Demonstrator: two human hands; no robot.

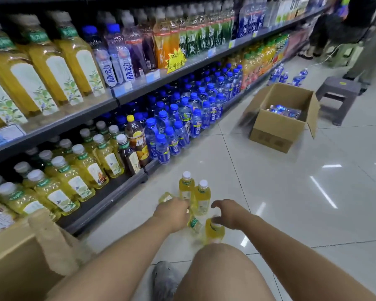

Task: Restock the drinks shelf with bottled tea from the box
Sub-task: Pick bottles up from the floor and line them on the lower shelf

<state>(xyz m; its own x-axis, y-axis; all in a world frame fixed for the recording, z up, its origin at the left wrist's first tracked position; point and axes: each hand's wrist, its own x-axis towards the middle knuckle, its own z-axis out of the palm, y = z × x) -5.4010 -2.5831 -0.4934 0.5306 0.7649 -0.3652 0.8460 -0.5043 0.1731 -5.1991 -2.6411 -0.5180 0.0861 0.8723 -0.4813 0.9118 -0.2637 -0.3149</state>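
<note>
Several yellow tea bottles with white caps are grouped on the floor tiles; two stand upright (186, 185) (202, 198). My left hand (174, 210) grips a tilted tea bottle (194, 223), whose other end shows above the knuckles. My right hand (226, 212) hovers over another upright tea bottle (214, 232), fingers curled loosely down at its cap and thumb spread away from it. The cardboard box (13, 261) sits at the lower left, its inside hidden. The bottom shelf (109, 205) holds rows of the same tea, with a bare strip along its front.
My knee (221, 272) and grey shoe (165, 279) are just behind the bottles. A second open box (278, 135) with blue bottles and a grey stool (339, 94) stand farther down the aisle. Blue bottles stand on the floor there, and a person is at the far right.
</note>
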